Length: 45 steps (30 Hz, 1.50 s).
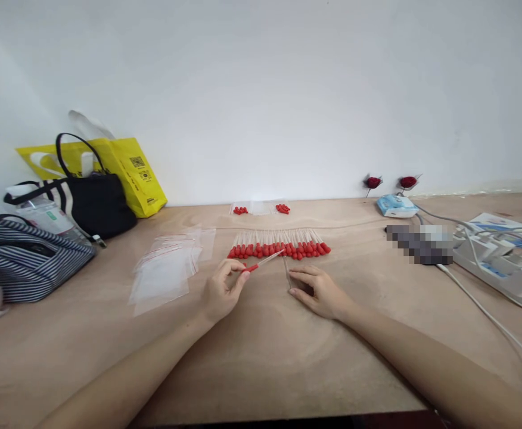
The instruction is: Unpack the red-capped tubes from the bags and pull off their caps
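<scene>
My left hand (224, 289) is closed in a pinch on a dropper (261, 262), its red bulb end at the fingers and its thin clear stem pointing up to the right. Another bit of red shows at those fingers. On the right, my right hand (319, 292) has its thumb and fingertips against a thin clear tube (287, 271), held close above or on the table; the exact contact is hard to see. Just beyond both hands lies a row of red-bulbed droppers (279, 249), stems pointing away from me.
Clear zip bags (162, 286) are spread at the left. Small bags with red bulbs (240, 210) lie by the wall. Further left stand a striped bag (33, 256), a black bag (102, 205) and a yellow bag (131, 173). Right: a tissue pack (397, 206), power strip (488, 262) and cables.
</scene>
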{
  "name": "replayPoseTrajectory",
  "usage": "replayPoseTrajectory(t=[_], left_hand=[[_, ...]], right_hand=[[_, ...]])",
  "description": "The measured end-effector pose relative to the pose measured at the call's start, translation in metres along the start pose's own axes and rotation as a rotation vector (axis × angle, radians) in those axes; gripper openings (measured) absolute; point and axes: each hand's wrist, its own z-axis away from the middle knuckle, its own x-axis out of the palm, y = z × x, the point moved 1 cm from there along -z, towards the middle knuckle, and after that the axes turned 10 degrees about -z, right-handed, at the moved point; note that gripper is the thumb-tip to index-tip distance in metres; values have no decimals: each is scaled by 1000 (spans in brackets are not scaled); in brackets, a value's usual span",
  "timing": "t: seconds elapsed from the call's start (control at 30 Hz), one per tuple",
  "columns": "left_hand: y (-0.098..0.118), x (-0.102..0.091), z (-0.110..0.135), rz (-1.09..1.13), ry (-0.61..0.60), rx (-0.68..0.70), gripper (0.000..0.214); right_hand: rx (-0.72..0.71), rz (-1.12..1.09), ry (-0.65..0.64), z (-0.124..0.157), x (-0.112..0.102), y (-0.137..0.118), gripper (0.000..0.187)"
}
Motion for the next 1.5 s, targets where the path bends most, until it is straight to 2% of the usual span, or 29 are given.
replayPoseTrajectory(t=[0.2,0.57,0.67,0.77,0.87,1.07,1.27,1.5], left_hand=[[0,-6,13,113,-204,8,11],[-13,-13,12,133,-299,6,9],[-12,-14,12,120,-371,21,10],[-6,-14,13,71,-420,109,13],[-2,-6,15,-3,-393,251,27],[2,20,18,-56,-272,409,23],[14,32,14,-69,-186,486,23],[9,37,18,-46,-243,453,31]], right_hand=[[39,1,2,0,2,2,35],[85,-19,36,-2,3,3,29],[49,-54,45,1,-2,1,33],[-22,-35,11,5,-6,-5,38],[-98,51,-37,6,-5,-13,37],[-122,157,-90,1,3,-22,37],[-124,140,-121,0,10,-20,33],[-199,26,-109,1,14,-14,25]])
